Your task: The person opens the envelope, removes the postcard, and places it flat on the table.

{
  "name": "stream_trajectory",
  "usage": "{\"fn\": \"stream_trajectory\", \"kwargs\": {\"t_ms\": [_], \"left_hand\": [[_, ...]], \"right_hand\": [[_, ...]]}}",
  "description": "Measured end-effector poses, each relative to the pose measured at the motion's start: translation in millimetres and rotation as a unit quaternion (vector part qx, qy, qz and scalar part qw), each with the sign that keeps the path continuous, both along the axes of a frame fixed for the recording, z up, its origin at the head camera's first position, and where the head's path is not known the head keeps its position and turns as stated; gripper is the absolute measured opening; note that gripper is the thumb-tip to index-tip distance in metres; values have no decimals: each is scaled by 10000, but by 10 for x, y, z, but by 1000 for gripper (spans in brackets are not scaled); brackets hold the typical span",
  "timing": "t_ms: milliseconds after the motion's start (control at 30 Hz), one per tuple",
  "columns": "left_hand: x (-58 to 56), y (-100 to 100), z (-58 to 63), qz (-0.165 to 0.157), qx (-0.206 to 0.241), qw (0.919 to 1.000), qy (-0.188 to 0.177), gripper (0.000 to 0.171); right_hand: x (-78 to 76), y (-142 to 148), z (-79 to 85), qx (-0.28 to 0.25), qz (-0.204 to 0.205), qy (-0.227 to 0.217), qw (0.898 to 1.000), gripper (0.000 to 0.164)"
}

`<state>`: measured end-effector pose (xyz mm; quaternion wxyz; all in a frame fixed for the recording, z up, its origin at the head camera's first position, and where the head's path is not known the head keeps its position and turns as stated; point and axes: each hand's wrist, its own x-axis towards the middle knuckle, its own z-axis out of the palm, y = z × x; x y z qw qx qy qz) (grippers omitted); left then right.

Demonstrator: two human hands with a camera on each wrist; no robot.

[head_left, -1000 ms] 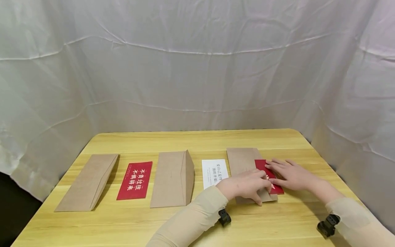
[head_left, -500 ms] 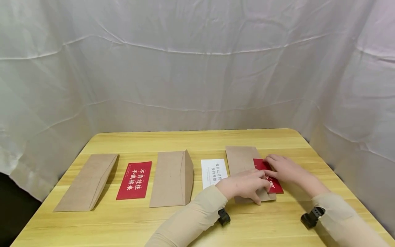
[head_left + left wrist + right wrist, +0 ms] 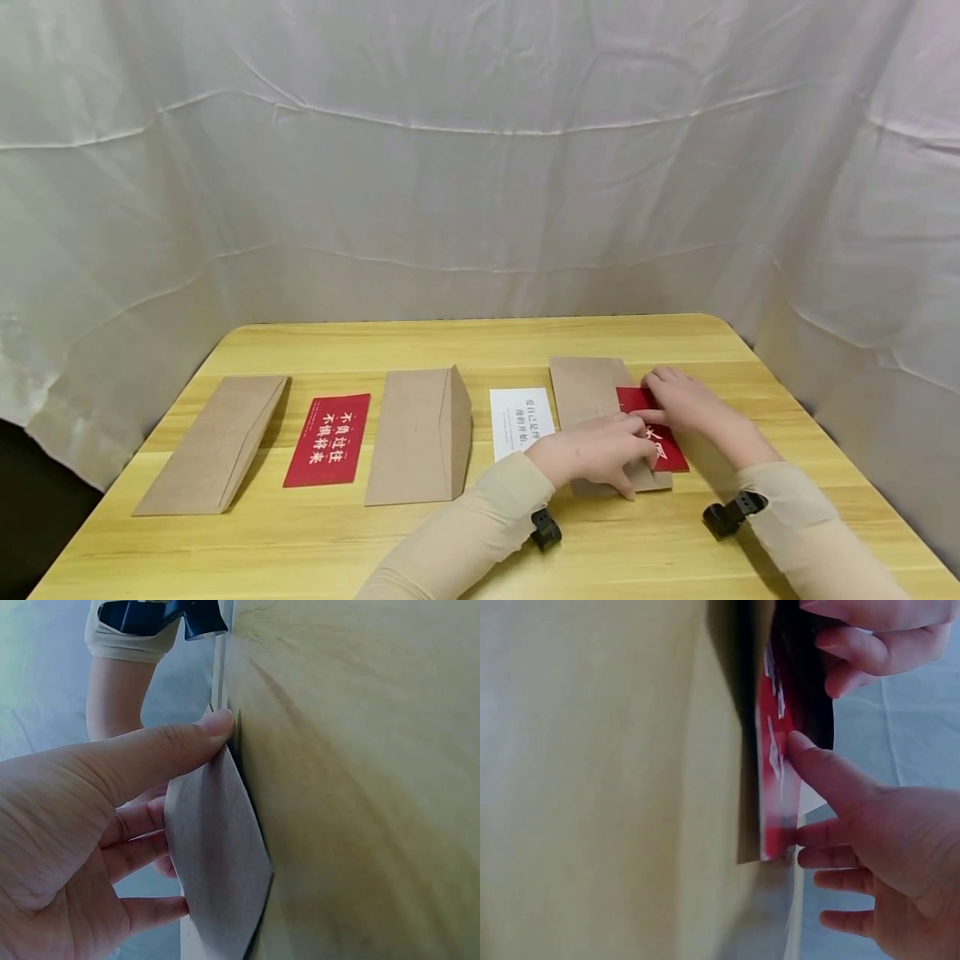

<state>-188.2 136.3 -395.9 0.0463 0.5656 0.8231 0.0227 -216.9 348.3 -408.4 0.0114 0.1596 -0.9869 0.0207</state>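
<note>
My left hand (image 3: 592, 450) holds the brown envelope (image 3: 588, 383) at the right of the table. In the left wrist view its thumb is at one edge of the envelope (image 3: 217, 847) and its fingers lie along the other side. A red card (image 3: 671, 457) with white lettering lies flat at the envelope's right side. In the right wrist view the card (image 3: 778, 795) reaches into the dark opening of the envelope. My right hand (image 3: 686, 408) pinches the card, thumb on its printed face and fingers at its far edge. The card's inner end is hidden.
Left of my left hand lies a white card (image 3: 517, 412), partly covered by the forearm. Further left are a brown envelope (image 3: 408, 437) with its flap raised, another red card (image 3: 327, 442) and another brown envelope (image 3: 210, 442). A pale curtain (image 3: 480, 167) surrounds the wooden table (image 3: 300, 558).
My right hand has turned and its wrist has swung left; the fingers, spread over the card before, now gather at its far edge with the thumb on its face. My left hand stays put.
</note>
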Motion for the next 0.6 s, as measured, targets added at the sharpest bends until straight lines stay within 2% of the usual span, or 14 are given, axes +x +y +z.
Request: {"fn": "stream_trajectory", "kwargs": {"t_ms": [300, 600], "left_hand": [[3, -5, -10, -1, -38, 10000, 28, 41], [2, 5, -23, -16, -41, 9999, 113, 42]], "right_hand": [[-36, 1, 1, -248, 91, -122, 9996, 44], [-115, 29, 16, -1176, -145, -696, 9905, 48]]}}
